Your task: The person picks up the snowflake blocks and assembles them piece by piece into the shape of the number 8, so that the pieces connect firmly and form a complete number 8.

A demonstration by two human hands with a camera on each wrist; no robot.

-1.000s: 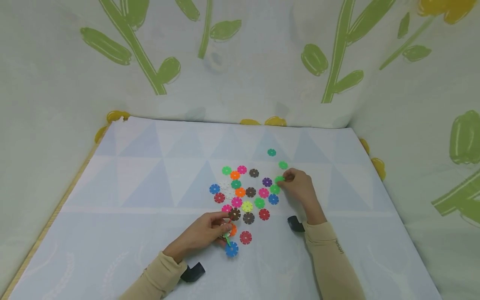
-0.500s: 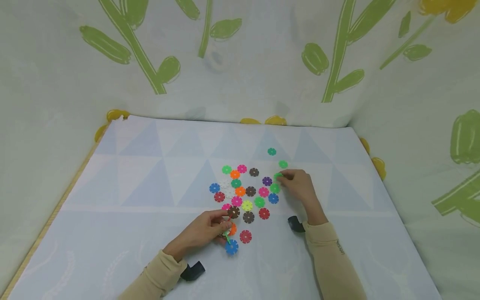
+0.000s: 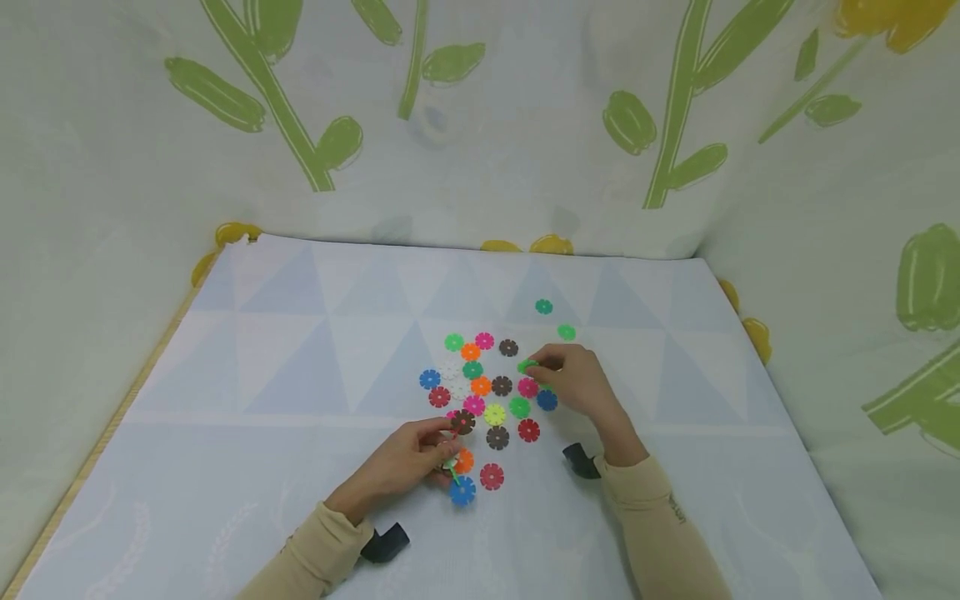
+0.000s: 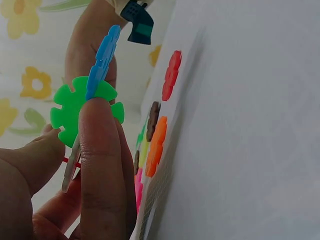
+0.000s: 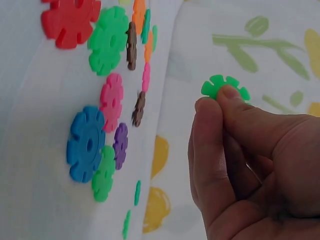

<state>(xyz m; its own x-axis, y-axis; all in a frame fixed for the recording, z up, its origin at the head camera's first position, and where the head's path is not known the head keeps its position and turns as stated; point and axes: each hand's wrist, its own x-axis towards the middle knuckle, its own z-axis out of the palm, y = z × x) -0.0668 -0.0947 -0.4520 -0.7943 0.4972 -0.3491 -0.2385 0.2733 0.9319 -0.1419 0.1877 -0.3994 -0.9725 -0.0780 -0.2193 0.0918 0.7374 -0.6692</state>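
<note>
My left hand (image 3: 408,454) grips a cluster of joined notched building discs in front of me. In the left wrist view, a green disc (image 4: 70,110) and a blue disc (image 4: 103,60) show at crossing angles, with the thumb and fingers around a pale disc (image 4: 71,167) below them. A brown disc (image 3: 463,422) stands at the cluster's far end in the head view; fingers hide the middle. Over the right side of the loose discs, my right hand (image 3: 581,382) pinches a single green disc (image 5: 212,87) between thumb and index finger.
Loose notched discs in many colours lie flat between and beyond the hands, among them a red disc (image 3: 492,477), a yellow disc (image 3: 494,414) and white discs (image 3: 459,388). Two green ones, the teal disc (image 3: 543,307) among them, lie farther back. A patterned cloth (image 3: 262,350) covers the table.
My right hand has moved left over the loose discs, bringing the pinched green disc along. The left hand keeps its grip on the cluster, which has shifted only slightly.
</note>
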